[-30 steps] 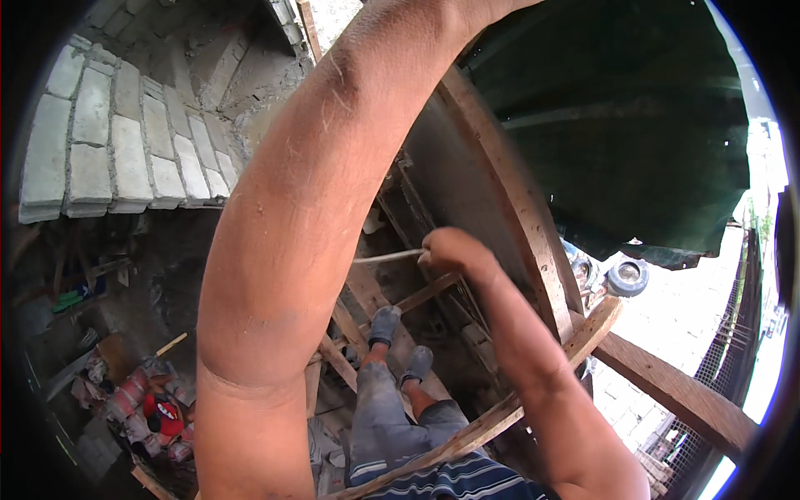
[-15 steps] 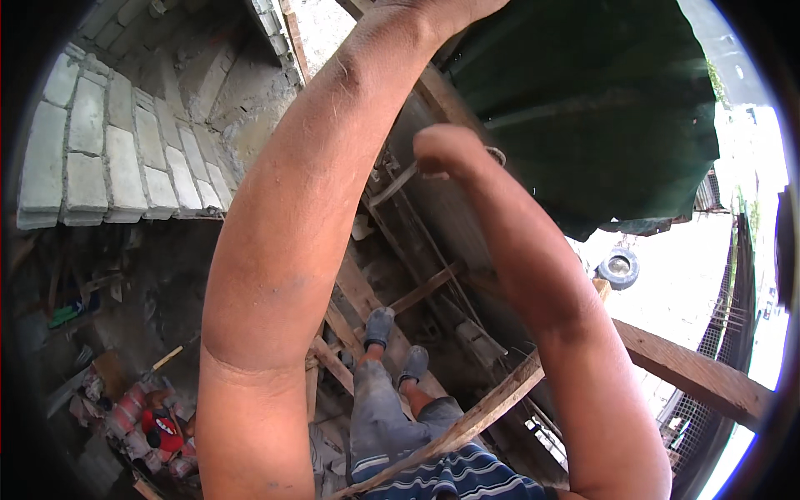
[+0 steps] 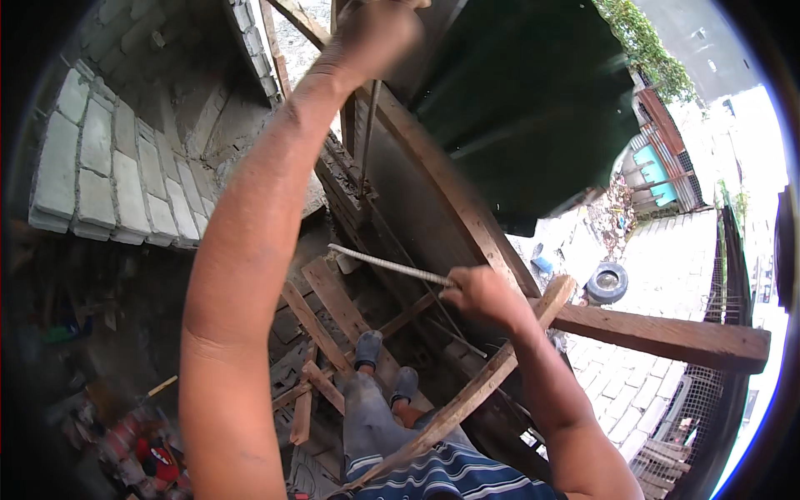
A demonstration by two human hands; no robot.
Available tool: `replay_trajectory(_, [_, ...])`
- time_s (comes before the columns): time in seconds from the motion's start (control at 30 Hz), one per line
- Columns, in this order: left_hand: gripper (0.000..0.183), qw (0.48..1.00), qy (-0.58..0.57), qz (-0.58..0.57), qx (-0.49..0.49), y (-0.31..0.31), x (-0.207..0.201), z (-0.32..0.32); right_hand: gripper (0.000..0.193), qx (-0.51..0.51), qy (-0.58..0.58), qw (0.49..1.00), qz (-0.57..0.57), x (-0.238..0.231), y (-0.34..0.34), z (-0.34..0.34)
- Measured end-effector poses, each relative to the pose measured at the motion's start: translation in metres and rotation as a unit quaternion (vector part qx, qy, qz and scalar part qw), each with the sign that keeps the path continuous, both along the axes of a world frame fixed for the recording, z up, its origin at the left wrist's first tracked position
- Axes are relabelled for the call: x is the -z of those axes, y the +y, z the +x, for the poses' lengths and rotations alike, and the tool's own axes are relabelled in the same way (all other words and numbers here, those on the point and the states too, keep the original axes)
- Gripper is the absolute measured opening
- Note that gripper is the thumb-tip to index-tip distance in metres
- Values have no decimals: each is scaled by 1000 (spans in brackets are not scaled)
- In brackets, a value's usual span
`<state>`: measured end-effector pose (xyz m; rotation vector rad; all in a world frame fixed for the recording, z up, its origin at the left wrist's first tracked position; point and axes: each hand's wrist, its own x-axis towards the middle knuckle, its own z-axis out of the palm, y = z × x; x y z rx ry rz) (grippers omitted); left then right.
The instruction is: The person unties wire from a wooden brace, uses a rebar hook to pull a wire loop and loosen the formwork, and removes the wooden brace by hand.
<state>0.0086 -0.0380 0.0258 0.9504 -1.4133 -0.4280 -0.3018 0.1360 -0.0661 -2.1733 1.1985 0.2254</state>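
In my right hand (image 3: 490,297), closed at mid-height beside the timber beam, is a ribbed steel bar (image 3: 390,266) that juts out to the left. My left arm reaches up, and my left hand (image 3: 379,42) is high at the top of the picture, smeared by motion, with its fingers partly cut off by the edge. Just below that hand stands a thin upright metal rod (image 3: 368,133); I cannot make out whether they touch. A long timber beam (image 3: 433,175) runs diagonally past both hands, alongside a dark green metal sheet (image 3: 525,108).
A slanting wooden brace (image 3: 467,404) crosses in front of my body and meets a thick beam end (image 3: 667,333). My feet stand on a narrow plank (image 3: 333,292) high above the ground. Left is a block wall (image 3: 117,175); below sits a person in red (image 3: 158,462). A tire (image 3: 607,282) lies right.
My right hand has come down and nearer, bringing the steel bar into plain sight. My left hand has shifted left and lower into view. The whole view has turned slightly.
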Motion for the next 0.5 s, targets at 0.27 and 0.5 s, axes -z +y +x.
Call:
replay_trajectory(0.27, [81, 936, -235, 237, -112, 28, -38, 14, 15, -69, -124, 984, -111, 21, 144, -80])
replay_trajectory(0.5, [63, 916, -209, 316, -131, 17, -54, -10, 15, 29, -168, 982, -78, 43, 192, -115])
